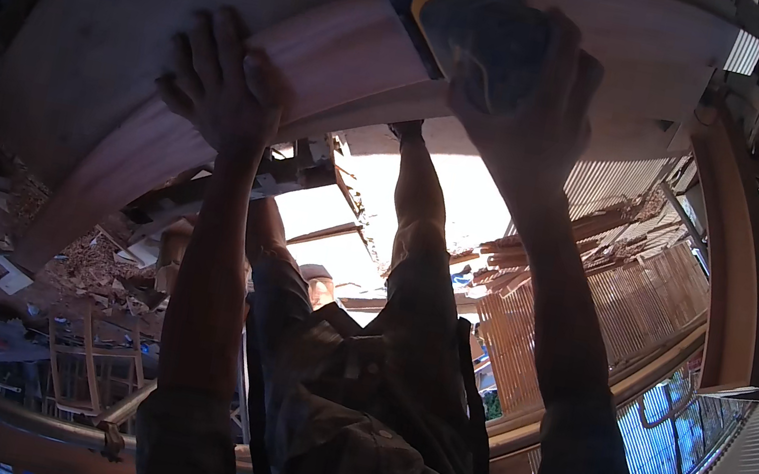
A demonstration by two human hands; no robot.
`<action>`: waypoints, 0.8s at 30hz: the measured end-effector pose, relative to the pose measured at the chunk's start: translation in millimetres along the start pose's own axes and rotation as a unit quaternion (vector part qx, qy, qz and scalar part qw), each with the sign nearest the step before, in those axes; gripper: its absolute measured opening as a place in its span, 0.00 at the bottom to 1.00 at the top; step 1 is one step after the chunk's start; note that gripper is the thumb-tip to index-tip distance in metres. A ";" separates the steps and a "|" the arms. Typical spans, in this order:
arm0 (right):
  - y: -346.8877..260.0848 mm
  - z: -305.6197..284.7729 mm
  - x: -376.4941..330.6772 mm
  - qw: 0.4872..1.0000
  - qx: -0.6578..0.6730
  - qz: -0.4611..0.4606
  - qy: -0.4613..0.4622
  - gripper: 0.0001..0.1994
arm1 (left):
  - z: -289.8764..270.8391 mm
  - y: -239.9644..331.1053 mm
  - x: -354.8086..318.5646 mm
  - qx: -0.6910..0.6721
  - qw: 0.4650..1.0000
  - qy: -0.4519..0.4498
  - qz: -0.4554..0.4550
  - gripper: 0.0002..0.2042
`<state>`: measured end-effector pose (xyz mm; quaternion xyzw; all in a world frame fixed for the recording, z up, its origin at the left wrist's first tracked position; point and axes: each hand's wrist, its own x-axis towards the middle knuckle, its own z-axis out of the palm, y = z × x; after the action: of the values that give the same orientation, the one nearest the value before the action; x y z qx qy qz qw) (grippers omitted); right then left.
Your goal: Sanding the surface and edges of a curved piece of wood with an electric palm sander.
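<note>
Standing by: right hand (533,112) curled firmly around a dark, yellow-edged, block-shaped tool (496,39), base down on a long, curved, reddish-brown wooden plank (332,44). Left hand (230,94) unclenched, fingers parted, resting on the plank, left of the tool. Broad, dull grey surface (150,14) beyond both hands.

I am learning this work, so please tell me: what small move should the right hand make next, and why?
I would probably slide the dark tool a little left along the curved board, stopping short of the left hand. The right hand grips the tool, its base appears to rest on the board, and bare board shows between the hands.
</note>
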<state>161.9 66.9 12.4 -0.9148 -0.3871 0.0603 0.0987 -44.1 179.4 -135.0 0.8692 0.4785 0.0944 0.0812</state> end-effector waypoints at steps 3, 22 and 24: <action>71.3 -13.3 26.8 0.998 -0.016 -0.003 0.058 0.36 | -5.2 -2.5 2.2 -0.007 1.000 0.015 -0.007 0.25; 163.2 -29.9 80.1 0.983 -0.131 -0.111 0.065 0.20 | -7.2 -1.7 5.3 0.005 1.000 0.011 -0.005 0.25; 208.6 -53.4 99.9 0.903 -0.337 -0.260 0.050 0.13 | -10.1 -0.6 7.5 0.027 0.999 0.018 0.004 0.25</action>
<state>386.3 -10.3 13.5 -0.7621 -0.6028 -0.1477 -0.1841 -43.2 186.6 -124.7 0.8710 0.4792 0.0968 0.0484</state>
